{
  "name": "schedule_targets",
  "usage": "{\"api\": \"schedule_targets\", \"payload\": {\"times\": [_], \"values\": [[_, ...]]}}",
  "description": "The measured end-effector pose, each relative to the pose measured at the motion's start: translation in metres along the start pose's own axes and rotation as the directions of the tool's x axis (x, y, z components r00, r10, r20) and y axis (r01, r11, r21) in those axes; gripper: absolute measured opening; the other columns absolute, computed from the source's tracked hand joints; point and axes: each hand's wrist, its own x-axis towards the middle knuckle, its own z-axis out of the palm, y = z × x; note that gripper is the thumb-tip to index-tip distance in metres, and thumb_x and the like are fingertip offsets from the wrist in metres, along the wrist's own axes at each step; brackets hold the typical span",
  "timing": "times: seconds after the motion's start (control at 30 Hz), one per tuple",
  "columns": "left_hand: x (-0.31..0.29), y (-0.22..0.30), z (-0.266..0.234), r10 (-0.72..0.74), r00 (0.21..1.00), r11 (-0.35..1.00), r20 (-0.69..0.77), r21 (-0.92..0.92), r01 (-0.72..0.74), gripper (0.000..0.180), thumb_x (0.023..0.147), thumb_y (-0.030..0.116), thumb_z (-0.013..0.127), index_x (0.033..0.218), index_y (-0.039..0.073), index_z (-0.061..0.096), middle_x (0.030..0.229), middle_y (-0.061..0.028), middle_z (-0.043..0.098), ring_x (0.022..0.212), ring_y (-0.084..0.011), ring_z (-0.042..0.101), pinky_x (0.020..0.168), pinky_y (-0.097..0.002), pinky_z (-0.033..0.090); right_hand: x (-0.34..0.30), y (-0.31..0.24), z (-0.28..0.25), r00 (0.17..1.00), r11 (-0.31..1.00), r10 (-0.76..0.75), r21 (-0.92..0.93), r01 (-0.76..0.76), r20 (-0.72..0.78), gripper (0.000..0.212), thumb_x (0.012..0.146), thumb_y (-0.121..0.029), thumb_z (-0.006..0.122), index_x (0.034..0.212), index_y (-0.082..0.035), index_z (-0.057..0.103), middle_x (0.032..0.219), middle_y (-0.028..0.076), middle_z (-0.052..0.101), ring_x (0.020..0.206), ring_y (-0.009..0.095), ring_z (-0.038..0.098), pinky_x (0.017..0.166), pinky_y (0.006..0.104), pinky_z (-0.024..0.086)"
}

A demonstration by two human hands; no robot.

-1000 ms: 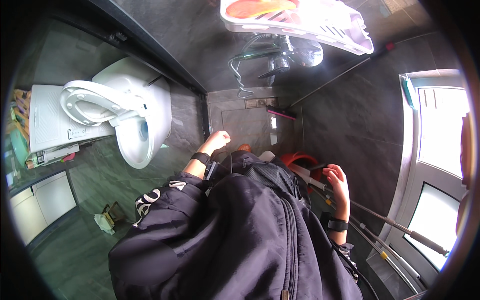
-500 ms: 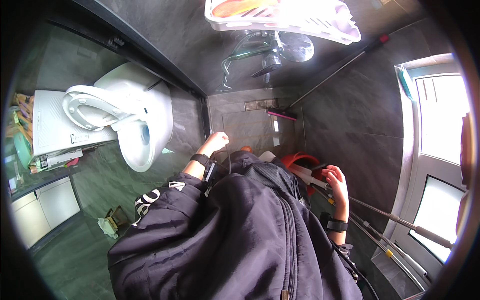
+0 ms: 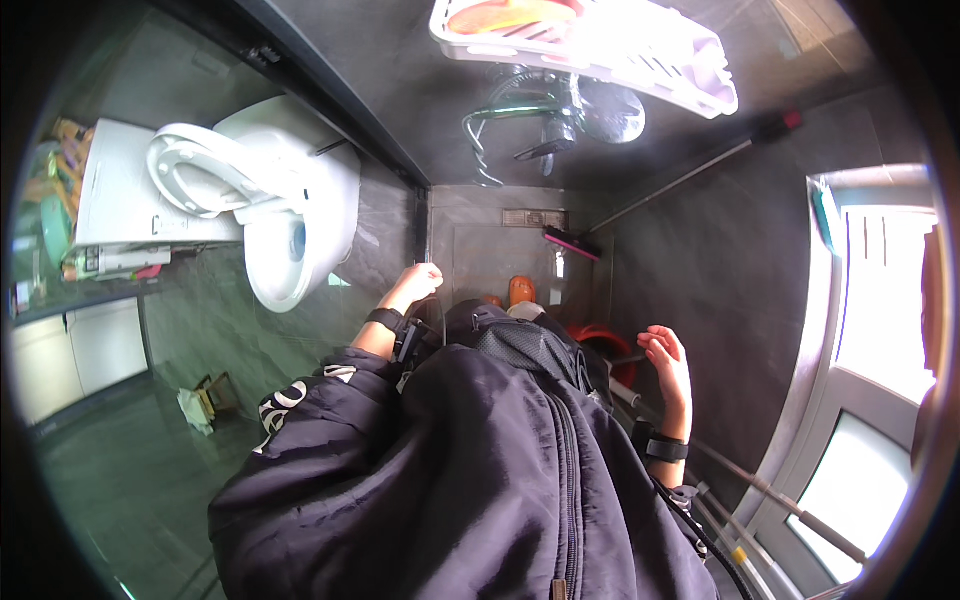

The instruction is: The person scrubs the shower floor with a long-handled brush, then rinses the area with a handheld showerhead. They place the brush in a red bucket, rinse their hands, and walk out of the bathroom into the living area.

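Note:
My left hand point(image 3: 420, 282) is closed, with the fingers curled together beside the lower end of a dark upright frame point(image 3: 421, 225). Whatever it may hold is hidden. On the other side of my body my right hand point(image 3: 668, 362) hangs with loosely bent, parted fingers and nothing in it. Below and left of that hand is a red bucket point(image 3: 622, 372), partly covered by my jacket. An orange slipper point(image 3: 521, 290) shows on the floor ahead of me.
A white toilet point(image 3: 275, 255) with its seat raised stands to the left, past the glass. A pink-edged floor squeegee point(image 3: 572, 245) leans by the drain point(image 3: 533, 218). Shower fittings point(image 3: 560, 120) and a white rack point(image 3: 590, 50) hang ahead. Poles point(image 3: 760, 485) lean at right, by a door point(image 3: 850, 440).
My view has shifted, and more of the orange slipper shows. Less of the red bucket is visible. My left hand stays closed; my right hand stays empty, a little farther from the bucket.

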Motion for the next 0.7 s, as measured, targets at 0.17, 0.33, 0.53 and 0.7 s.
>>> {"api": "schedule_targets", "payload": {"times": [0.17,0.33,0.53,0.7], "values": [[-0.036,0.021,-0.021,0.03,0.981,0.925,-0.193,0.377,0.046,0.021,0.074,0.02,0.059,0.088,0.004,0.06,0.08,-0.0118,0.063,0.075,-0.0224,0.061,0.067,-0.0318,0.048,0.041,-0.026,-0.015,0.996,0.999,-0.054,-0.005,0.054,0.068,0.022,0.083,-0.007,0.047,0.104,-0.003,0.05,0.095,0.006,0.059,0.092,0.013,0.054,0.081,0.0242,0.037],[-0.104,0.032,-0.033,-0.563,0.779,0.628,-0.277,0.469,0.621,0.028,0.075,0.014,0.049,0.1,0.004,0.059,0.108,-0.0132,0.057,0.1,-0.0308,0.054,0.085,-0.0459,0.04,0.088,-0.049,-0.024,0.977,0.996,-0.073,-0.042,0.083,0.202,0.02,0.083,-0.006,0.047,0.103,-0.002,0.051,0.095,0.007,0.058,0.091,0.015,0.054,0.084,0.0256,0.038],[-0.191,0.022,-0.014,-0.76,0.517,0.368,-0.395,0.394,0.842,0.051,0.077,0.021,0.047,0.126,0.012,0.037,0.129,-0.0167,0.037,0.122,-0.0382,0.028,0.096,-0.0613,0.011,0.119,-0.061,-0.023,0.947,0.99,-0.097,-0.073,0.125,0.306,0.021,0.084,-0.009,0.049,0.104,-0.004,0.051,0.097,0.006,0.058,0.091,0.015,0.054,0.084,0.0257,0.037],[-0.239,-0.004,0.023,-0.828,0.372,0.252,-0.42,0.314,0.915,0.063,0.076,0.027,0.046,0.135,0.017,0.024,0.136,-0.0201,0.025,0.127,-0.041,0.015,0.097,-0.0618,-0.001,0.126,-0.066,-0.021,0.918,0.983,-0.045,-0.147,0.112,0.395,0.022,0.086,-0.016,0.051,0.106,-0.007,0.05,0.098,0.005,0.057,0.093,0.014,0.053,0.083,0.0249,0.038]]}}
